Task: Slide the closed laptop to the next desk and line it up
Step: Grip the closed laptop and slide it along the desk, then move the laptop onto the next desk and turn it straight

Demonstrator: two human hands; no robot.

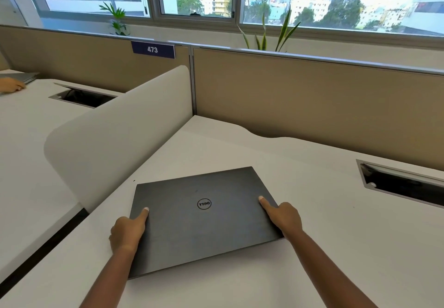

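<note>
One closed laptop (204,221) lies flat under my two hands on the white desk (324,235), dark grey lid up, its round logo facing away from me. It sits skewed to the desk's near edge, its far right corner turned toward the beige partition (312,106).

My left hand (128,232) grips the laptop's left edge, thumb laid flat on the lid and pointing forward, the other fingers curled down around the side where I cannot see their tips. My right hand (284,216) holds the laptop's right edge the same way, thumb stretched along the lid and the rest wrapped over the rim. Both hands are closed on the laptop, one on each side.

To the left of the laptop stands one curved white divider (115,144), and beyond that the next desk (31,144). I count two cable cutouts: one (403,182) to the right of the laptop in my desk, and one (83,97) past the divider in the next desk. Far left of the laptop, at the frame's edge, another person's hand (12,84) rests on a grey thing I cannot make out.

Behind the laptop, on the partition, hangs one blue sign (153,49) reading 473. Two leafy plants rise beyond the partition, one (116,18) left of the sign and one (271,33) right of it, before the windows (336,5).
</note>
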